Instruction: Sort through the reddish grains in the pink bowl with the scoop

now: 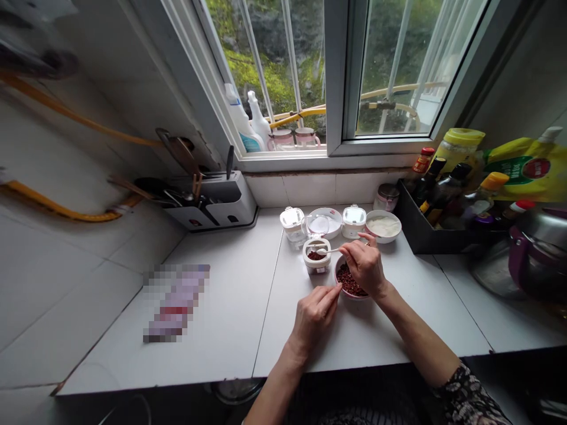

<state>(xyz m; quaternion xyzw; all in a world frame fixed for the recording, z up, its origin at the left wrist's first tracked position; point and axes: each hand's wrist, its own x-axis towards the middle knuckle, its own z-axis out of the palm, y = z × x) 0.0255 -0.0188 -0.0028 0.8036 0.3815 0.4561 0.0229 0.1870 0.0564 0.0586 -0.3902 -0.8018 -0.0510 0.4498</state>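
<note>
My right hand (365, 265) pinches the handle of a small white spoon (330, 251). The spoon's bowl end is at the open top of a clear jar (317, 269) with a cream rim, and dark red bits that look like peppercorns (315, 256) show inside. Below my right hand stands a bowl (354, 297) holding more of the same dark red bits. The fingers of my left hand (315, 313) are closed at this bowl's near left rim. My right hand and wrist hide part of the bowl.
Behind stand two lidded jars (292, 219) (353, 217), a white bowl (326, 219) and a bowl of white contents (383, 226). A black bin of bottles (427, 236) and a metal pot (500, 265) are right. A utensil holder (230, 203) and a blurred packet (177, 304) are left.
</note>
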